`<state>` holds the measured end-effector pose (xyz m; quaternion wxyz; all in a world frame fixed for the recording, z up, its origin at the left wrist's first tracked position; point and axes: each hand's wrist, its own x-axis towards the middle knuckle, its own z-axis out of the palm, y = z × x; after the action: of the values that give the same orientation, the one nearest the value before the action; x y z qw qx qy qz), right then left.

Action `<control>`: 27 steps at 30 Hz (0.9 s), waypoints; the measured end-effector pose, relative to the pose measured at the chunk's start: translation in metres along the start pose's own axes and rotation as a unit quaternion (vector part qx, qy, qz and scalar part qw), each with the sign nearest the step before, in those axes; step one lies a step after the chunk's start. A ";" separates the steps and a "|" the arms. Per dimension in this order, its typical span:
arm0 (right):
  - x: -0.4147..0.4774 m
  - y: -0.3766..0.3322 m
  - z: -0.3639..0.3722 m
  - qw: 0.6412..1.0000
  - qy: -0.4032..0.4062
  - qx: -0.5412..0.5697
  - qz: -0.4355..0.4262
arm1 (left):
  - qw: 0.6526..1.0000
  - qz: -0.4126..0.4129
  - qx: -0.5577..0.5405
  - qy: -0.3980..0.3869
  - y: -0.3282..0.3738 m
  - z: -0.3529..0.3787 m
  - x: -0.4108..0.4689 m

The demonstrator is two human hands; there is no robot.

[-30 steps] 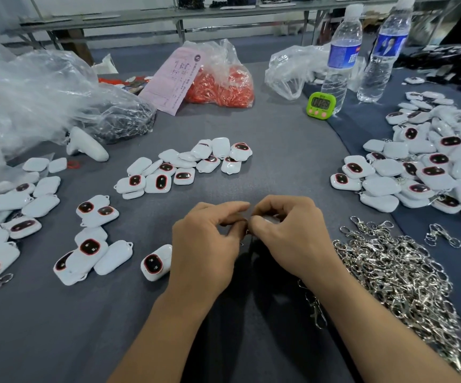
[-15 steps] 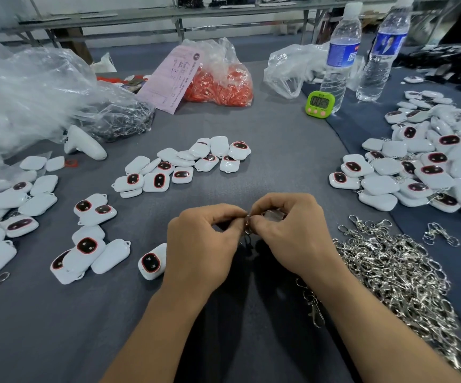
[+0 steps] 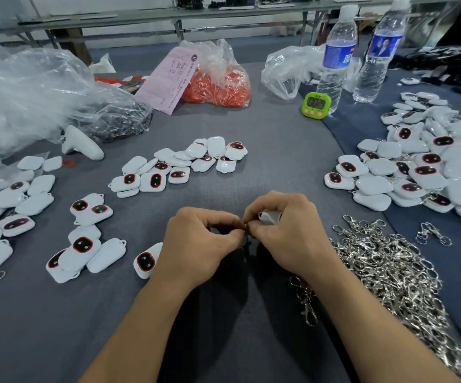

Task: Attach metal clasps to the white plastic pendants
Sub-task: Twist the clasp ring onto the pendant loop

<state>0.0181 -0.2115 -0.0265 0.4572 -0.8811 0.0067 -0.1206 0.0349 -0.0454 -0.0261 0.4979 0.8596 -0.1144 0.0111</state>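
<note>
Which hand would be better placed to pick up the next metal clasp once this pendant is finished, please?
The right hand, I think: the clasp pile lies just beside its wrist, whereas the left hand would have to cross over. It must first release the pendant.

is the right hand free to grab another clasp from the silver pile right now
Probably not yet: the right hand grips a white pendant against the clasp the left hand pinches. The clasp pile lies right beside its wrist, nothing between.
</note>
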 end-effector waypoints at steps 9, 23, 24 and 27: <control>0.001 0.002 -0.002 0.999 -0.037 -0.007 -0.012 | 0.999 -0.023 -0.028 -0.035 -0.004 -0.003 0.002; -0.001 -0.005 -0.003 0.994 -0.020 0.083 -0.064 | 0.987 -0.064 -0.149 -0.011 0.008 -0.001 0.001; -0.001 -0.005 -0.003 0.995 -0.018 0.086 -0.055 | 0.987 -0.067 -0.147 -0.003 0.008 0.000 0.001; 0.001 -0.001 -0.001 0.995 -0.033 0.088 0.019 | 0.993 -0.042 -0.089 0.070 0.007 0.001 0.000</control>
<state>0.0185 -0.2118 -0.0245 0.5352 -0.8406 -0.0019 -0.0831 0.0333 -0.0494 -0.0209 0.5793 0.8130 -0.0435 0.0397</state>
